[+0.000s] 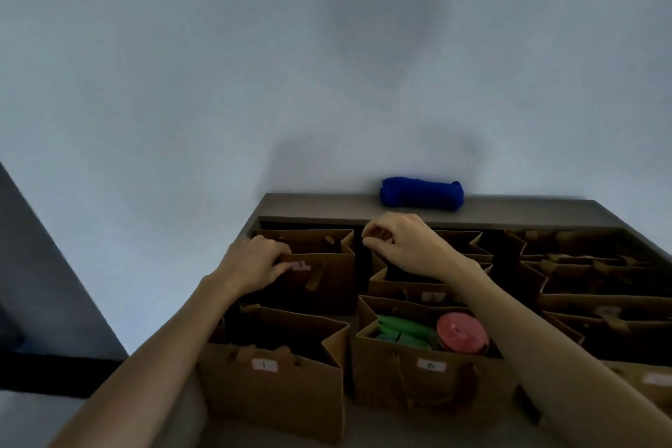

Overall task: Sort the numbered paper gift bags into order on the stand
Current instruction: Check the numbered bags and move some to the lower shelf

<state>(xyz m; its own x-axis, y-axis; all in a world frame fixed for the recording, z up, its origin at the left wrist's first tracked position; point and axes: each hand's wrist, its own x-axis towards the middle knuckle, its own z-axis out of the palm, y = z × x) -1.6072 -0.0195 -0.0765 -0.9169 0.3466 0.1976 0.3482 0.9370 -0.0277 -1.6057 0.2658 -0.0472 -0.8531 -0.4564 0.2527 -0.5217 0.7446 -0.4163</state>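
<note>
**Brown bags packed tight, both hands at the back row**

Nearest, the square brown paper bag labelled 1 (276, 375) stands beside the bag labelled 6 (429, 375), which holds green folded items (403, 331) and a round red lid (462, 335). Only narrow gaps separate the bags. Behind, the left hand (254, 265) pinches a bag's front rim (312, 265); the right hand (403, 244) has fingers pressed together on something small I cannot make out. Farthest, a rolled blue cloth (422, 193) lies on the dark stand ledge (327, 207).

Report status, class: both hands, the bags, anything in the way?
Left hand gripping rear-left bag rim at its label. Right hand pinched above middle rear bags, contents unclear. Bags 1 and 6 in front. Nothing blocking.
</note>
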